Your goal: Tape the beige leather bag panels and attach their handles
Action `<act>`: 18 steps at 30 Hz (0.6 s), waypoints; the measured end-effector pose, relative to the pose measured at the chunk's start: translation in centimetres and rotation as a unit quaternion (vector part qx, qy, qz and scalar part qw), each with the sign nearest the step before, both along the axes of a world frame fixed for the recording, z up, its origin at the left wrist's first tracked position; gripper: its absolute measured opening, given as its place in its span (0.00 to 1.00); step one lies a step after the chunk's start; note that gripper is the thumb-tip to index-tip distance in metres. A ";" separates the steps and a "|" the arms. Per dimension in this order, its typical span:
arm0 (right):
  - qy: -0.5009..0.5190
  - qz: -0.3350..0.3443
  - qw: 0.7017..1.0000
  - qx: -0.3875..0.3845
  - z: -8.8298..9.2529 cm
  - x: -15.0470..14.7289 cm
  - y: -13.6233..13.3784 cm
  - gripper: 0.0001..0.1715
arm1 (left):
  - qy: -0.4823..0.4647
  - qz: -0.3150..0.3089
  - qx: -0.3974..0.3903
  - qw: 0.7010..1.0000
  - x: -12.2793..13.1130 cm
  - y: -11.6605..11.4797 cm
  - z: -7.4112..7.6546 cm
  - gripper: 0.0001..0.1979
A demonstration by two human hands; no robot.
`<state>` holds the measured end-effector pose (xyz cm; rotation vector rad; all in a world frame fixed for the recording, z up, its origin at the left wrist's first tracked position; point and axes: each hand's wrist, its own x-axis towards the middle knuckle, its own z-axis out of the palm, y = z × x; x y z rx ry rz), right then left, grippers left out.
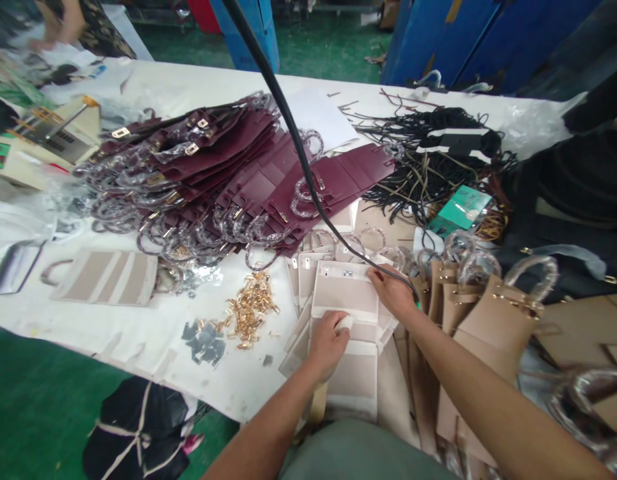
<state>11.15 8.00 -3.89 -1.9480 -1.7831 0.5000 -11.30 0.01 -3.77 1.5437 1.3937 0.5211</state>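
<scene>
A beige bag panel [344, 291] with light strips and small metal fittings along its top edge lies in front of me, on a stack of similar pieces. My left hand [328, 345] rests on its middle, fingers curled; a whitish bit shows by the thumb, and what the fingers hold, if anything, is hidden. At the panel's upper right corner, my right hand [392, 291] is closed on the edge. Left of the stack lie a heap of gold-coloured metal fittings [252, 307] and a pile of small grey metal plates [204, 343].
Maroon bag pieces [228, 157] with wrapped handles are piled behind. Finished-looking tan bags [488, 327] stand at right. Black cords [388, 190] lie farther back. A black cable [288, 120] hangs across the view. Another person's arm [63, 23] shows at far left.
</scene>
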 end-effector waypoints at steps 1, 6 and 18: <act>-0.008 0.000 1.000 -0.001 -0.2 0.0 0.0 0.16 | 0.004 -0.006 -0.001 1.000 -0.1 0.0 -0.1 0.16; 0.024 0.019 1.000 -0.006 -0.7 0.8 -0.4 0.12 | 0.016 -0.026 -0.003 1.000 -0.4 0.2 -0.7 0.18; 0.047 -0.095 0.994 0.019 -1.6 0.3 0.2 0.20 | -0.029 -0.008 -0.024 0.999 -0.2 0.1 -0.5 0.21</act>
